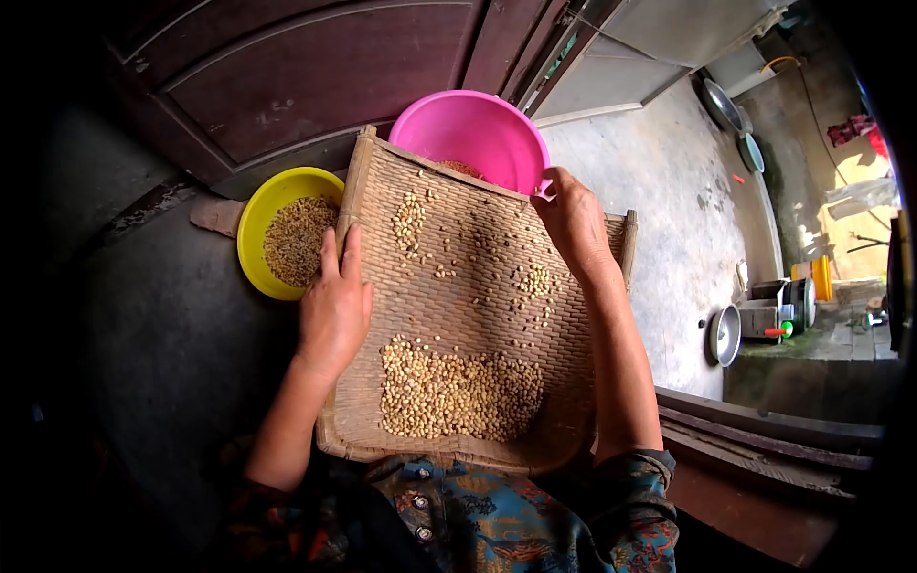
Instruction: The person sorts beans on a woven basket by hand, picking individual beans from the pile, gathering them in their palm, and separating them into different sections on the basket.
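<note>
A woven bamboo winnowing basket (449, 315) lies in front of my body. A heap of pale yellow beans (458, 392) sits at its near end, and smaller clusters of beans (409, 220) are scattered toward the far end. My left hand (334, 315) holds the basket's left rim, two fingers stretched along it. Over the far right part of the basket, my right hand (573, 224) has its fingertips pinched together, close to the far edge and the pink basin (521, 143). Whatever lies between those fingertips is too small to make out.
To the left stands a yellow bowl (250, 244) of small brownish pieces, with a brick (216, 215) beside it. The pink basin holds some reddish-brown material. Behind is a dark wooden door (315, 76). A metal bowl (725, 336) and household items are on the right.
</note>
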{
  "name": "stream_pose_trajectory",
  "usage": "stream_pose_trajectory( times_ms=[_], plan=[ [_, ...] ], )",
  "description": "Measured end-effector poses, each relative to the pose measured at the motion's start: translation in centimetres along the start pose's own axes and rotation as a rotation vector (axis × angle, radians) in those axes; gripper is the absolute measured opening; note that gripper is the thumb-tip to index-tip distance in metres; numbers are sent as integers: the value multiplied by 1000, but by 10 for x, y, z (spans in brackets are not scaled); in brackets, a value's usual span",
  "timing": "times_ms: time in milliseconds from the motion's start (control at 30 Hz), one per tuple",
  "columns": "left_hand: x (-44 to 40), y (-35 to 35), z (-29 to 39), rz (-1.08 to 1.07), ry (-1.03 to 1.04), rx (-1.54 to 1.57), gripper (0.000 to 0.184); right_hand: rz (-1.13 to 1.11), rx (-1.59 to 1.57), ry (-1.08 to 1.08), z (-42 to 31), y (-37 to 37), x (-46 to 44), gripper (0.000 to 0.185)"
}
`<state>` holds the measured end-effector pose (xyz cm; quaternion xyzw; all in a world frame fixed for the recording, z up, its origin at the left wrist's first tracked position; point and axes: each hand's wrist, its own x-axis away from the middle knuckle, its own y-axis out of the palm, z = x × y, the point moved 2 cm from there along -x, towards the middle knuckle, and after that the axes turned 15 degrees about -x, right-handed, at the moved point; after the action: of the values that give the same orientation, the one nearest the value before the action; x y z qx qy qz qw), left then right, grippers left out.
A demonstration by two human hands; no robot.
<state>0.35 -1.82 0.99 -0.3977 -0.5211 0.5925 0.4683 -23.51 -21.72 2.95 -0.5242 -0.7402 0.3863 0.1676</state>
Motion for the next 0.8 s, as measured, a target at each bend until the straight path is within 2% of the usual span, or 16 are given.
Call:
stream_pose_trajectory(
  times_ms=[67, 167, 233, 267, 400, 600, 667, 700, 767, 800],
  plan=[
    [-1, -2, 0, -18, -9, 13, 76, 111, 28, -153, -8, -2, -1, 16],
    [-1, 0, -1, 13, 2, 15, 76, -340, -21, -43, 6, 27, 19, 16],
    [0, -1, -1, 13, 4, 23, 76, -375, 8, 27, 6, 40, 35, 16],
    [0, -2, -1, 11, 7, 25, 76, -310, -41, -80, 11, 48, 40, 15],
    [-1, -2, -1, 8, 12, 37, 76, -275, 90, -145, 16, 59, 42, 7],
    [-1, -1, -2, -7, 8, 14, 77, -281, 242, -79, 11, 68, 38, 7],
    [-3, -4, 0, -79, -30, 39, 78, -300, 175, -58, 10, 61, 33, 7],
    [-3, -3, -1, -45, -20, 28, 78, -309, 142, -46, 10, 56, 32, 7],
    [-1, 3, -3, 13, 0, 8, 78, -260, 41, 57, 4, 40, 18, 11],
    [1, 5, -2, 15, 3, 5, 78, -128, 13, 29, -4, 29, 12, 15]
  ],
)
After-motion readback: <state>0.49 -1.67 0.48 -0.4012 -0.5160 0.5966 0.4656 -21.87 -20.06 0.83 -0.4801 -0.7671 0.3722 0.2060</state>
